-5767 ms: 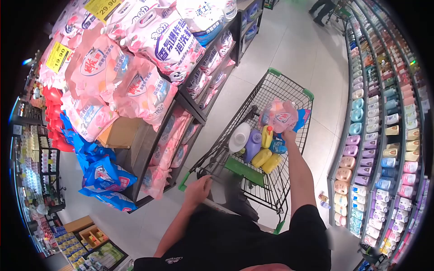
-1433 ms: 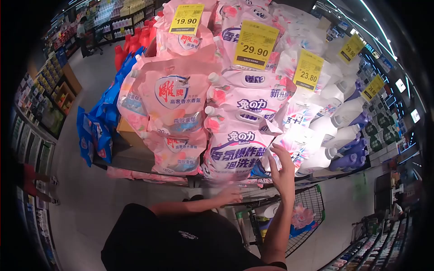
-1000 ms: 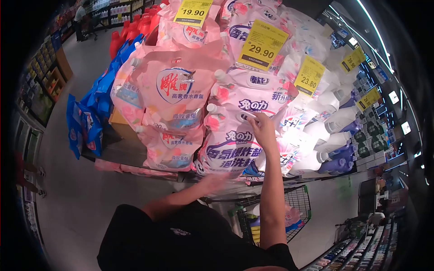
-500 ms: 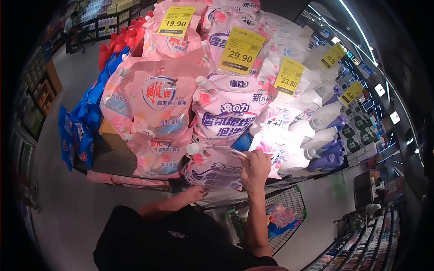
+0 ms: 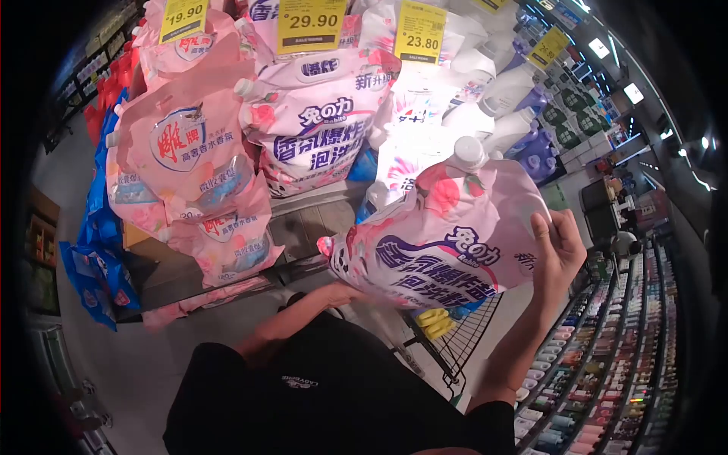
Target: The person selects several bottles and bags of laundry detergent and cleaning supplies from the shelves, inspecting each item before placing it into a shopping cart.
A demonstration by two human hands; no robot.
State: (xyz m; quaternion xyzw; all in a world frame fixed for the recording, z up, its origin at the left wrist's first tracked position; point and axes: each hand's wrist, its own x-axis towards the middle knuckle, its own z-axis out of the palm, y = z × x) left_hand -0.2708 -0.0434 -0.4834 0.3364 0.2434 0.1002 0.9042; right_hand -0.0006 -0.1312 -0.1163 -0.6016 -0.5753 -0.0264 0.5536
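Observation:
A pink laundry detergent refill bag (image 5: 447, 243) with a white cap (image 5: 469, 152) hangs tilted in front of me, raised off the display. My right hand (image 5: 560, 246) is closed on its upper right corner, thumb on the printed front. Low at the bag's other end is my left hand (image 5: 345, 294), close to its bottom edge; its fingers are blurred and partly hidden there. Behind the bag, an upright bag of the same design (image 5: 318, 129) stands on the display shelf (image 5: 303, 227), beside paler pink detergent bags (image 5: 189, 152).
Below the held bag is a wire shopping cart (image 5: 462, 345) with yellow bananas (image 5: 435, 323) in it. White bottles (image 5: 504, 98) stand at the display's right, blue bags (image 5: 98, 280) at its left. Price signs (image 5: 311, 26) top the piles. Shelves of bottles (image 5: 607, 364) line the lower right.
My right hand has lifted the detergent bag off the front of the display and moved it right, over the cart. The view has turned, so the display sits further left and higher.

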